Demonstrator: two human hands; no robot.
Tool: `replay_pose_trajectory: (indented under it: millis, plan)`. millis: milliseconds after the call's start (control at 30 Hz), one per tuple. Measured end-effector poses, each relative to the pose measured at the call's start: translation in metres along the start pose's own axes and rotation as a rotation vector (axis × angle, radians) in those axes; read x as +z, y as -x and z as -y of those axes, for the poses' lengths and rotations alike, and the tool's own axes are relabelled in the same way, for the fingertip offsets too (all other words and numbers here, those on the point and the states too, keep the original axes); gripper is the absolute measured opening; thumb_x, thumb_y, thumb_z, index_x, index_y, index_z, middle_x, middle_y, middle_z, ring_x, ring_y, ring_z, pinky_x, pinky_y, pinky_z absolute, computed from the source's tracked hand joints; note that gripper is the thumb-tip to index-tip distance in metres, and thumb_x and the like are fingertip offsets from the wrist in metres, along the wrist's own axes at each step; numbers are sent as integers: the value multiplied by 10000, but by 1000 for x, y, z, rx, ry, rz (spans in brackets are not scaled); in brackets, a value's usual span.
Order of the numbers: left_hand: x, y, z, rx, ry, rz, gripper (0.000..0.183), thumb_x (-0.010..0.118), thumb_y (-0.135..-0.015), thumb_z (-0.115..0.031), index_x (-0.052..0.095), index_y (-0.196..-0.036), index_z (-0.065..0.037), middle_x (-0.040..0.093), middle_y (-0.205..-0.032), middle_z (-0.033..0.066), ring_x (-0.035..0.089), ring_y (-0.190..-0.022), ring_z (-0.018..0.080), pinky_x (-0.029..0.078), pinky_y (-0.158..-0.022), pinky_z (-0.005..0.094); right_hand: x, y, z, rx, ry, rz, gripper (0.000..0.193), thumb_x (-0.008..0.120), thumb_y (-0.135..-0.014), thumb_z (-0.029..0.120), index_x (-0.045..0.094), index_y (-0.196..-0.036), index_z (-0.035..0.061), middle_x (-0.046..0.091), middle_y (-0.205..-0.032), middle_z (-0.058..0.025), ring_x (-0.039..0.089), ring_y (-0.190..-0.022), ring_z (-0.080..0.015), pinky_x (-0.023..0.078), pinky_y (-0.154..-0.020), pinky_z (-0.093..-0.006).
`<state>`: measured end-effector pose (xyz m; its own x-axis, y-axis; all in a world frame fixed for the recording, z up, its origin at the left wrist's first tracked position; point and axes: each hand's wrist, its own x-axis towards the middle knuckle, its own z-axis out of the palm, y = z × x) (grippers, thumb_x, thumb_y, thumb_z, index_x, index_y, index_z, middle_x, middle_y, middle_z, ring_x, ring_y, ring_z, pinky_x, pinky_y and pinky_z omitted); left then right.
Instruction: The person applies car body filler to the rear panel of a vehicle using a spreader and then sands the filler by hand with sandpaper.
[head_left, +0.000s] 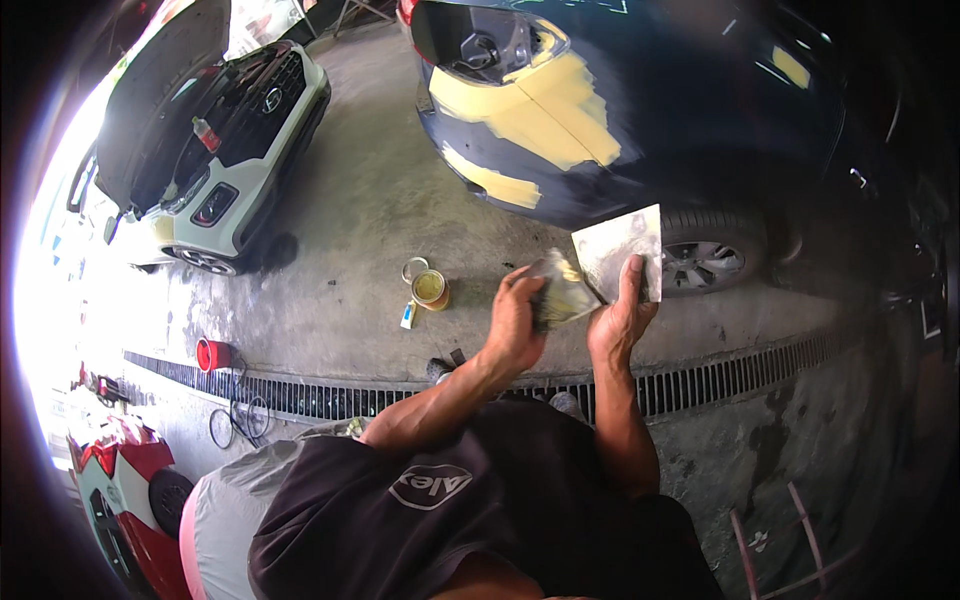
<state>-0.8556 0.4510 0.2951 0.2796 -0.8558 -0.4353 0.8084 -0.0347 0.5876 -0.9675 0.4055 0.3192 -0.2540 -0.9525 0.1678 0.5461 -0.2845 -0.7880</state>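
Note:
My left hand (514,322) is closed on a dark, smeared putty plate (562,302) that carries some yellow filler and looks blurred. In my right hand (621,322) is a pale, square metal spreader (612,240), gripped with the thumb flat on its face. The two plates meet or overlap near their lower corners. Ahead of my hands stands a dark blue car (690,120), its rear corner coated with yellow body filler (545,110). An open tin (430,288) with yellowish contents stands on the floor left of my hands.
A small tube (408,316) and a round lid (415,268) lie beside the tin. A drain grate (330,398) crosses the floor near my feet. At left are a red bucket (212,354) and a white car (250,180) with its hood raised. The blue car's wheel (700,262) is at right.

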Motion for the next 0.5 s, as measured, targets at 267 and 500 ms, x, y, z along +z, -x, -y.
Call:
replay_pose_trajectory:
  millis: [267, 500]
  plan:
    - [36, 12, -6, 461, -186, 93, 352, 567, -1059, -148, 431, -1375, -77, 592, -1107, 115, 587, -924, 151, 539, -761, 309, 8, 17, 39, 258, 64, 200, 405, 645, -1051, 262, 636, -1315, -45, 692, -1226, -86, 626, -1105, -154, 488, -964, -313]
    - [30, 13, -47, 788, -654, 173, 318, 564, -1070, -150, 447, -1332, -12, 608, -1023, 87, 574, -832, 103, 513, -694, 272, -6, 16, 51, 399, 528, 594, 381, 667, -1041, 301, 692, -1238, -23, 729, -1138, -65, 639, -1045, -134, 504, -937, -310]
